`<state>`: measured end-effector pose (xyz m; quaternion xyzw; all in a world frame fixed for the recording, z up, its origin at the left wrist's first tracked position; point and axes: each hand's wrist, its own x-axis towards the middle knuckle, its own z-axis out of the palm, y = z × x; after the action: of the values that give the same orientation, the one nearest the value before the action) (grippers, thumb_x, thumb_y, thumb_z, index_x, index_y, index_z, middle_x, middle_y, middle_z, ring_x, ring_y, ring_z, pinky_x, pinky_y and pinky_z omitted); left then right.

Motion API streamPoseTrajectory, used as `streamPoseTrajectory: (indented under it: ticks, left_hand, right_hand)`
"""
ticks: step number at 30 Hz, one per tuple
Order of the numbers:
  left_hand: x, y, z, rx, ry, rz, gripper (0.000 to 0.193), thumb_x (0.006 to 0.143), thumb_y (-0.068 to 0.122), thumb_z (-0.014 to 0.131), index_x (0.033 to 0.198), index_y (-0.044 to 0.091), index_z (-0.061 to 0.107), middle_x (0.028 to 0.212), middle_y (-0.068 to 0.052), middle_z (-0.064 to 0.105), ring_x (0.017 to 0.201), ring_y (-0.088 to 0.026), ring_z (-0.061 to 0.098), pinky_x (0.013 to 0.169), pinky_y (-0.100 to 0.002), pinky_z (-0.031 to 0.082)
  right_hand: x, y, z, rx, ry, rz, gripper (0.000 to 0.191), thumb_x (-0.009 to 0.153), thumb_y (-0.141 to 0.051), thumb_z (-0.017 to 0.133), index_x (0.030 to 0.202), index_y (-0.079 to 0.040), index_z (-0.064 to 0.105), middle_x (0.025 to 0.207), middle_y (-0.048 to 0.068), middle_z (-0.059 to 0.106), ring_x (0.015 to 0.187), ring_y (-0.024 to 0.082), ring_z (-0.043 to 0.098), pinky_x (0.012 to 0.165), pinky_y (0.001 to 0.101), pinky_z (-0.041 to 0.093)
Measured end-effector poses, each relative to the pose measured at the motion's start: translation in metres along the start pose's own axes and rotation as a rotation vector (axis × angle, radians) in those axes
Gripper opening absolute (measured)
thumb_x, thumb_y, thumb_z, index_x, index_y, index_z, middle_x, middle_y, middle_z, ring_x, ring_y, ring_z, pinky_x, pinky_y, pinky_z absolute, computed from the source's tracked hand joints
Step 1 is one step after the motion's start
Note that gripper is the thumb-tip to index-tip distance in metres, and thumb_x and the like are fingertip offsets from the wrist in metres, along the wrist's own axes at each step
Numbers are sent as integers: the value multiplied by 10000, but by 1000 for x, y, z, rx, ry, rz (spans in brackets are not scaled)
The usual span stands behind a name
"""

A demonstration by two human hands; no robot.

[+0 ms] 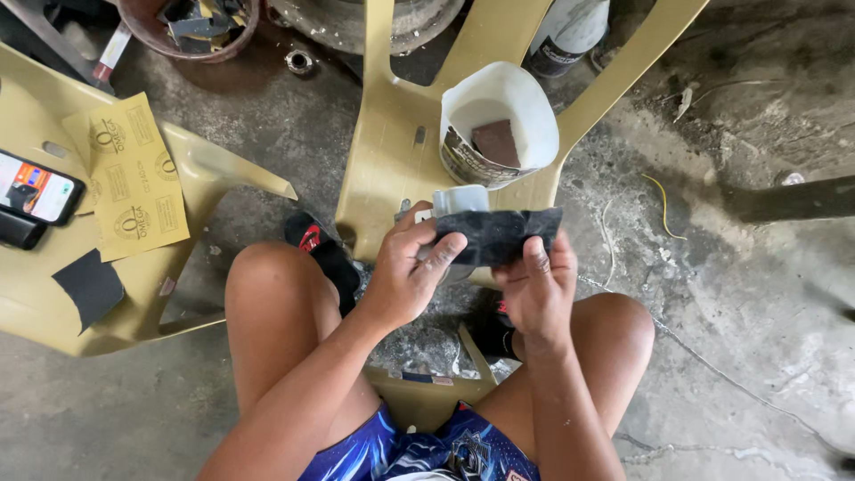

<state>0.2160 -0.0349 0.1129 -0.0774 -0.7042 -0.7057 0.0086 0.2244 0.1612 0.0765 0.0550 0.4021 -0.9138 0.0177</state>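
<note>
My left hand (405, 272) and my right hand (537, 287) together hold a dark strip of sandpaper (503, 233) stretched between them, above my knees. The left thumb and fingers pinch its left end. The right thumb presses on its right part. Behind the strip a small pale grey block (460, 199) sticks up, partly hidden by the paper and my left hand. Just beyond stands a cut white plastic container (499, 120) with water and a dark piece inside, on a tan plastic chair (387, 142) that lies tipped.
A second tan plastic chair (53, 303) at left carries yellow-backed sandpaper sheets (138, 183), a dark sandpaper scrap (87, 285) and a phone (36, 189). A brown bucket (191, 27) and a white bottle (570, 31) stand at the far side. Rough concrete floor (748, 294) spreads right.
</note>
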Motion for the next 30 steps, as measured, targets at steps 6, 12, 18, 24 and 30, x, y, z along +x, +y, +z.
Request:
streamPoseTrajectory:
  ticks: [6,12,18,24,30]
  left_hand:
    - [-4,-5,-8,-9,-63,-40,364,1060,303,637,910,-28,650,963,-55,556,801,-128,490,705,-286,420]
    - [-5,-7,-6,-73,-87,-44,351,1058,323,604,1024,-13,699,1001,-52,569,836,-127,517,730,-273,438]
    - [-2,1,1,49,-118,86,331,1016,342,696,1072,17,722,999,-59,635,1043,-223,570,938,-341,487]
    - [-5,1,10,-38,-69,193,484,966,429,739,1126,-18,643,1104,-136,577,1068,-239,565,930,-355,460]
    - [-4,-8,25,76,-5,7,398,982,356,720,877,-17,627,966,-101,561,856,-200,555,769,-342,470]
  right_hand:
    - [2,-9,2,-78,-104,20,545,1052,3,644,1518,-61,368,1236,144,674,946,162,707,671,246,560]
    - [-5,-6,8,-506,-153,-87,680,1053,-4,591,1637,-84,252,1371,190,586,988,139,656,759,252,560]
    - [-17,5,11,-634,-182,-233,568,1128,-205,513,1634,-106,275,1653,176,345,1490,224,421,1251,375,335]
    - [-23,9,1,-888,-314,-459,421,1106,-375,541,1356,-59,661,1648,163,361,1502,276,379,1302,469,269]
    - [-20,4,-11,-270,87,-154,389,1052,-245,665,1336,19,633,1141,142,576,1007,182,524,899,309,416]
